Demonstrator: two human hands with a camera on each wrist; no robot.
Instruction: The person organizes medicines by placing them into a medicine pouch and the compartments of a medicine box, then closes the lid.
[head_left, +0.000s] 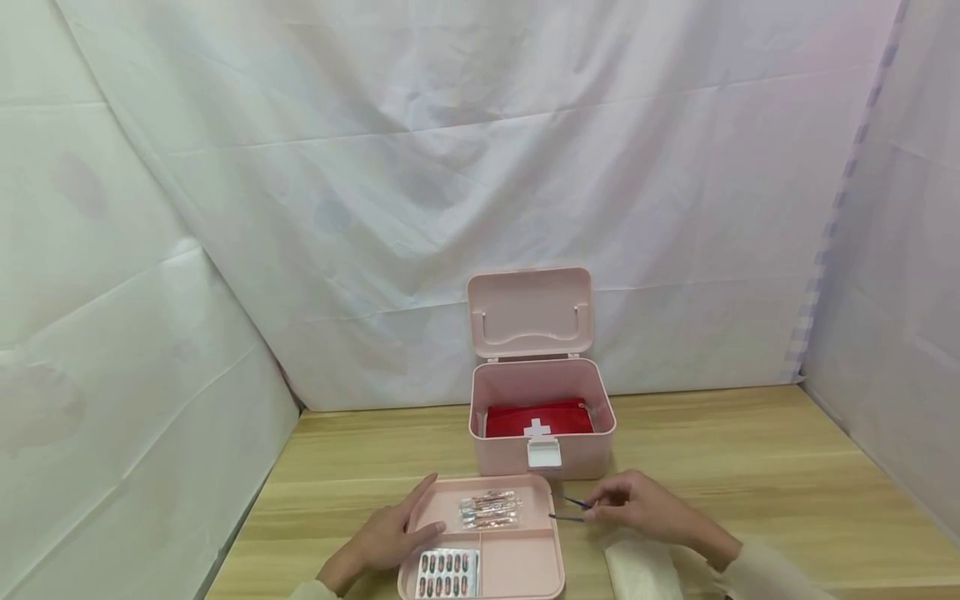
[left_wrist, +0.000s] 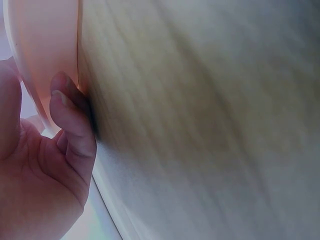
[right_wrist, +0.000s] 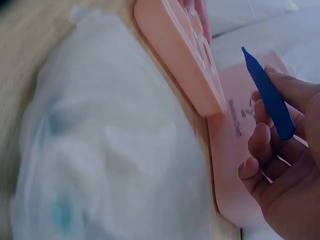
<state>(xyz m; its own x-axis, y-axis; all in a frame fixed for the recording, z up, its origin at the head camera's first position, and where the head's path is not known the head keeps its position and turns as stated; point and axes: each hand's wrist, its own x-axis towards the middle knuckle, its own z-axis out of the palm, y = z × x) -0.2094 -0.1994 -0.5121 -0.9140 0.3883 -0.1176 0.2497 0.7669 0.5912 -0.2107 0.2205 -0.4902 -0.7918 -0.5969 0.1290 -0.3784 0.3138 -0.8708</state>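
My right hand (head_left: 637, 507) pinches a pair of blue tweezers (right_wrist: 270, 95) between thumb and fingers. Their two prongs point left, toward the right edge of a pink divided tray (head_left: 521, 565). On the tray's left side, my left hand (head_left: 390, 529) holds the rim, its thumb over the top and other fingers against the outer wall (left_wrist: 55, 45). A pile of small clear-wrapped sticks (head_left: 491, 510) lies in the tray's long back compartment. The front left compartment holds a blister pack of capsules (head_left: 447, 573); the front right one shows its bare floor.
Behind the tray stands a pink first-aid box (head_left: 495, 457), lid (head_left: 531, 312) raised, with a red pouch (head_left: 506, 422) inside. A whitish plastic bag (head_left: 643, 571) lies on the wooden table (head_left: 735, 467) below my right hand. White cloth (head_left: 420, 208) hangs around the table.
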